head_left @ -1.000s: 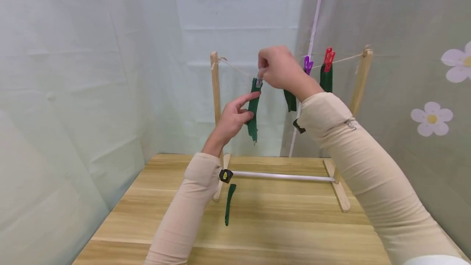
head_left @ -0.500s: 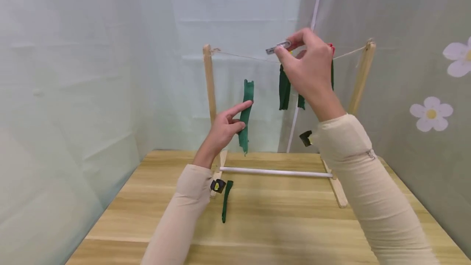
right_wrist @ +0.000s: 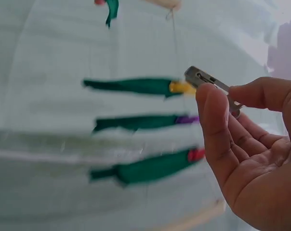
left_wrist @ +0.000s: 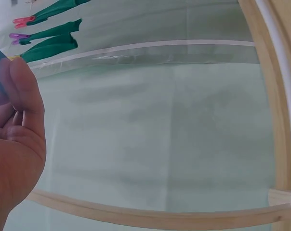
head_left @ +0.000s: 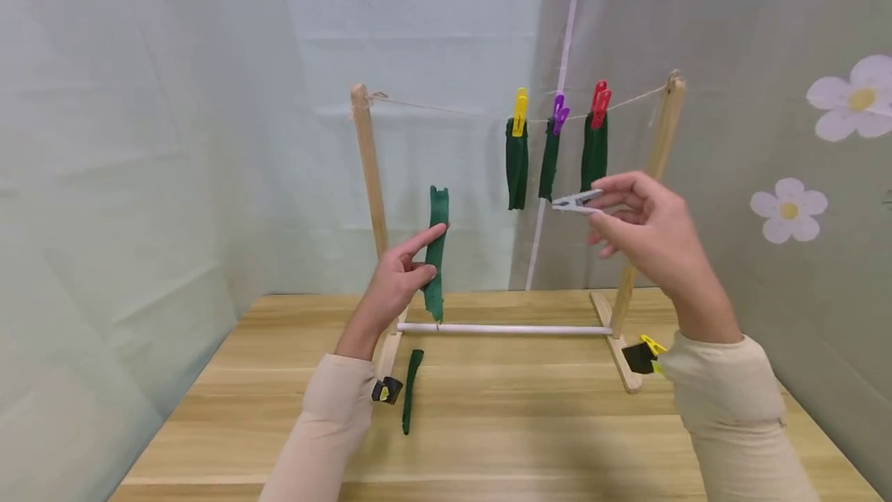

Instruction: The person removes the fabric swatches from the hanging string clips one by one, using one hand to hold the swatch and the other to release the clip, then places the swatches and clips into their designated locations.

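Note:
My left hand (head_left: 389, 285) pinches a green cloth strip (head_left: 438, 208) that stands upright in front of the left post, below the string (head_left: 446, 108). Between the thumb and fingers of my right hand (head_left: 658, 238) is a grey clothespin (head_left: 575, 201), pointing left. It is apart from the strip. On the string hang green cloth pieces, held by a yellow clothespin (head_left: 519, 112), a purple clothespin (head_left: 560, 114) and a red clothespin (head_left: 600, 104). Only a dark edge of the held strip shows in the left wrist view. The right wrist view shows the grey clothespin (right_wrist: 213, 79) close up.
Wooden posts (head_left: 369, 169) carry the string, joined low down by a white rod (head_left: 509, 328). Another green strip (head_left: 412, 392) lies on the wooden table (head_left: 502, 440), near the left foot. Pale curtains (head_left: 411, 29) hang behind the rack.
My right hand has left the string with the grey clothespin, moving right and down. The green strip has come off the string and moved down and left in my left hand.

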`<state>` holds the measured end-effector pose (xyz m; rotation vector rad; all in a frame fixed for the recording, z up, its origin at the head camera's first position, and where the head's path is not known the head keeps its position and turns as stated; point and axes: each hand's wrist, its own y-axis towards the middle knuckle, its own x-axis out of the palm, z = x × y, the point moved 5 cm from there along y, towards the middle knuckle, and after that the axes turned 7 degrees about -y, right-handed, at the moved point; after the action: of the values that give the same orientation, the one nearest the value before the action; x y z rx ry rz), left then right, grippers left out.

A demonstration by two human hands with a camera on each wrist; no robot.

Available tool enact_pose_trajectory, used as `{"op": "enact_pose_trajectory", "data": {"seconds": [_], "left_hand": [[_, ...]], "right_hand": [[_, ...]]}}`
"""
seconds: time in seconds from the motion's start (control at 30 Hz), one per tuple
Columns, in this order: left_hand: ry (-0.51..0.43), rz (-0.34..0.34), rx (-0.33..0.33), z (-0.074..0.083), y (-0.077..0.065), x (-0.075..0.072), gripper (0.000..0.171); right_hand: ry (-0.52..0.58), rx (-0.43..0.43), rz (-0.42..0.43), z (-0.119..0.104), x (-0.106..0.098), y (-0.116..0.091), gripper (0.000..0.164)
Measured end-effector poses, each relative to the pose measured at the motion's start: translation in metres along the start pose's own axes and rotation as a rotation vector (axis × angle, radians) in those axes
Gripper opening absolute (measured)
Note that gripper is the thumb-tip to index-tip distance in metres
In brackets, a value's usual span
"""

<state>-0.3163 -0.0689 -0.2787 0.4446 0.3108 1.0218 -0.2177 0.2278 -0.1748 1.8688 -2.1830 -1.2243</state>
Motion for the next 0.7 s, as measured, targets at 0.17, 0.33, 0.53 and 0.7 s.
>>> {"op": "enact_pose_trajectory", "data": {"seconds": [0.17,0.33,0.53,0.7], "left_hand": [[0.001,-0.004,-0.045,-0.012,-0.014,-0.001,0.061],[0.005,0.002,-0.072,-0.021,-0.027,-0.001,0.061],[-0.016,-0.056,-0.065,-0.032,-0.049,0.01,0.06],[-0.015,-0.065,-0.093,-0.044,-0.069,0.016,0.062]], "right_hand": [[0.001,0.068,-0.003,0.04,-0.013,-0.034,0.033],[-0.023,0.169,0.005,0.077,-0.023,-0.055,0.03],[-0.096,0.314,0.009,0.119,-0.037,-0.079,0.036],[-0.228,0.445,-0.048,0.154,-0.04,-0.101,0.041]]}}
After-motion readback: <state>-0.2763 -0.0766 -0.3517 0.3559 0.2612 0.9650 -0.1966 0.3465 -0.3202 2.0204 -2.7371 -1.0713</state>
